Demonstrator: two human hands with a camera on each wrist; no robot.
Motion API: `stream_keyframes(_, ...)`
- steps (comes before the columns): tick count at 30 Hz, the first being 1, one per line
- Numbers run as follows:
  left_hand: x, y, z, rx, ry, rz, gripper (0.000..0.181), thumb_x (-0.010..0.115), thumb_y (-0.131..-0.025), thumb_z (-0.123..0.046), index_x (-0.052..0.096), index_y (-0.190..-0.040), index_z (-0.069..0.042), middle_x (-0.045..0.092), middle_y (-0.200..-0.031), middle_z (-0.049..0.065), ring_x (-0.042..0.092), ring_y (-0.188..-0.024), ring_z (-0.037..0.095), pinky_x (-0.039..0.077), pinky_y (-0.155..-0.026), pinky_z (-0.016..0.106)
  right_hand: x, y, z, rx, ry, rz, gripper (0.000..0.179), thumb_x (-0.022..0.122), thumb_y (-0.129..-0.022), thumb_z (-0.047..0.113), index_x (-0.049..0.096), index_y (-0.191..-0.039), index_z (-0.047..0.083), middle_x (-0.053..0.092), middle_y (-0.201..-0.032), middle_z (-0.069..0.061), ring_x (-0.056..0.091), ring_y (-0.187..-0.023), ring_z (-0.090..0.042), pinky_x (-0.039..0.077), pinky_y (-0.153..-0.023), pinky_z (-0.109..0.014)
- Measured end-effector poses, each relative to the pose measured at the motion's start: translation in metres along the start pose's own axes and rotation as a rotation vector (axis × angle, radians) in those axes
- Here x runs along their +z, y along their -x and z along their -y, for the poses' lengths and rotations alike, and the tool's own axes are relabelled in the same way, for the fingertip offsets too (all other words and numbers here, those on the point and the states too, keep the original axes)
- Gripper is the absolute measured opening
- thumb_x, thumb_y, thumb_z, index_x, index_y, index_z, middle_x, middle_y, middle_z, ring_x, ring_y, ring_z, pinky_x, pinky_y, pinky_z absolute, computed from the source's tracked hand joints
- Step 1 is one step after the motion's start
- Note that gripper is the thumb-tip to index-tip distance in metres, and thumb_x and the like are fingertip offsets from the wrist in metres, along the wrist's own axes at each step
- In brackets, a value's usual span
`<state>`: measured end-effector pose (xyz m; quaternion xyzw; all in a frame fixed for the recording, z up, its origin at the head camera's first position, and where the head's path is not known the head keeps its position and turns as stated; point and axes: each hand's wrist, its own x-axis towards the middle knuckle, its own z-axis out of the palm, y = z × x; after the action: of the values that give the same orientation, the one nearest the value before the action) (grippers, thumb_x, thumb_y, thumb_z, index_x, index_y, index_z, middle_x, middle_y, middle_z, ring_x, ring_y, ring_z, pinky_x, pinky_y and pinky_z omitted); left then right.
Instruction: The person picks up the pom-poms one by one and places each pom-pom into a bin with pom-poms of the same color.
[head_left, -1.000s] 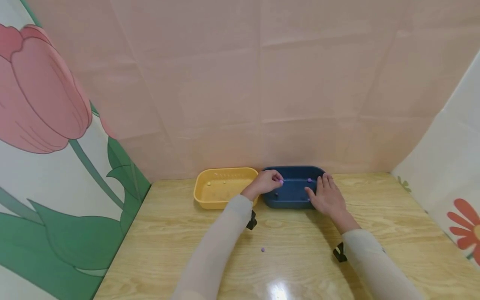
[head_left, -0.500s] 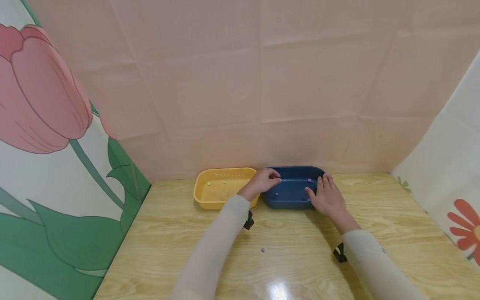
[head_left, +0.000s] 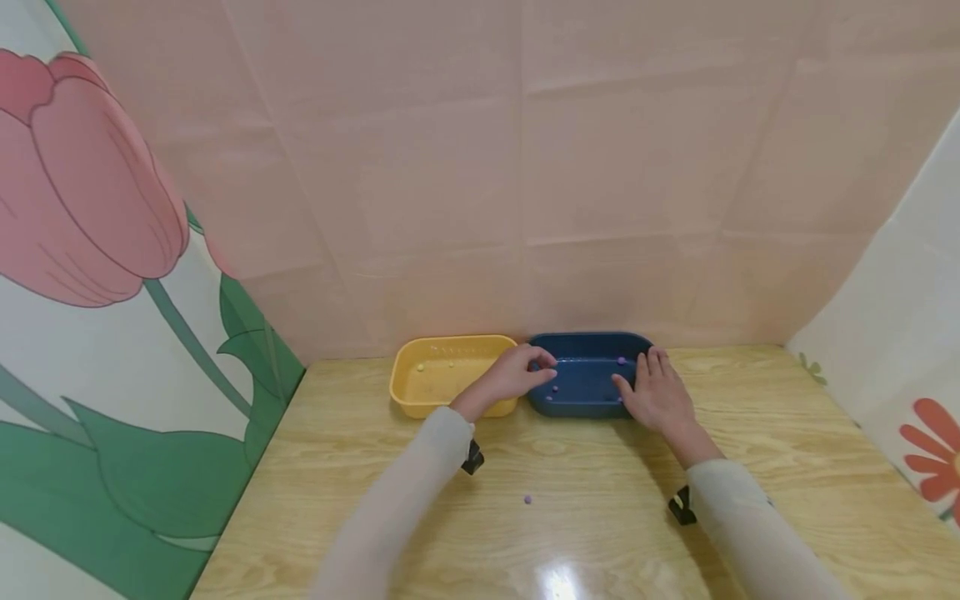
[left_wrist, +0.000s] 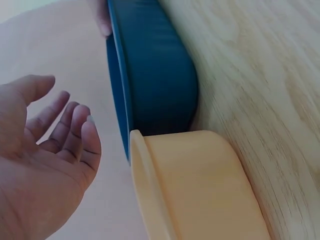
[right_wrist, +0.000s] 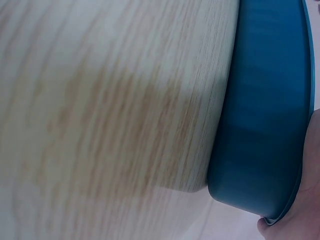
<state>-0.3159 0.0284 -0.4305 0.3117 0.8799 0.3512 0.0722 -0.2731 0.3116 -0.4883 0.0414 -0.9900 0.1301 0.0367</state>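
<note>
My left hand hovers over the left end of the blue tray. Its fingers are loosely bent and, in the left wrist view, the palm of this hand holds nothing. My right hand rests on the right end of the blue tray, fingers straight along its rim. Small purple balls lie inside that tray, one purple ball near the back right and another purple ball at the left. The right wrist view has only part of the hand against the tray's rim.
A yellow tray stands left of the blue one, close beside it, with small pale yellow balls in it. One loose purple ball lies on the wooden table. A pink cloth backdrop hangs behind.
One second ago my left hand pinched a purple ball above the blue tray. It has let the ball go, its fingers have spread, and its forearm has drawn leftward. The right hand stays put.
</note>
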Motion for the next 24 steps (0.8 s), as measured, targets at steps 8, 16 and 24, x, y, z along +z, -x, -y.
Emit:
stream_keyframes(8,-0.002,0.024,-0.003,0.071,-0.011,0.016,0.024,0.068,-0.099,-0.026,0.071,-0.117,-0.011,0.069,-0.104,-0.003,0.055,-0.084,0.007,0.046,-0.075,0.02,0.003,-0.001,-0.002,0.009,-0.003,-0.003,0.088,0.024,-0.108,0.055,0.016,-0.151,-0.02,0.007,-0.16,-0.04,0.006,-0.149,-0.054,0.01,-0.12,-0.062)
stream_keyframes(16,0.002,0.046,-0.007,0.091,-0.016,0.062,0.023,0.067,-0.099,-0.029,0.071,-0.119,-0.016,0.064,-0.105,-0.006,0.054,-0.085,0.006,0.047,-0.075,0.019,0.006,-0.002,-0.004,0.004,0.004,0.006,0.09,0.021,-0.107,0.058,0.014,-0.152,-0.02,0.004,-0.16,-0.04,0.003,-0.15,-0.053,0.008,-0.121,-0.062)
stream_keyframes(24,0.001,0.06,-0.008,0.099,-0.004,0.1,0.025,0.07,-0.098,-0.025,0.07,-0.119,-0.012,0.066,-0.108,0.001,0.056,-0.088,0.005,0.048,-0.078,0.019,0.004,-0.002,-0.004,-0.001,-0.009,0.0,0.089,0.023,-0.107,0.057,0.014,-0.152,-0.02,0.006,-0.16,-0.04,0.004,-0.15,-0.054,0.008,-0.121,-0.062)
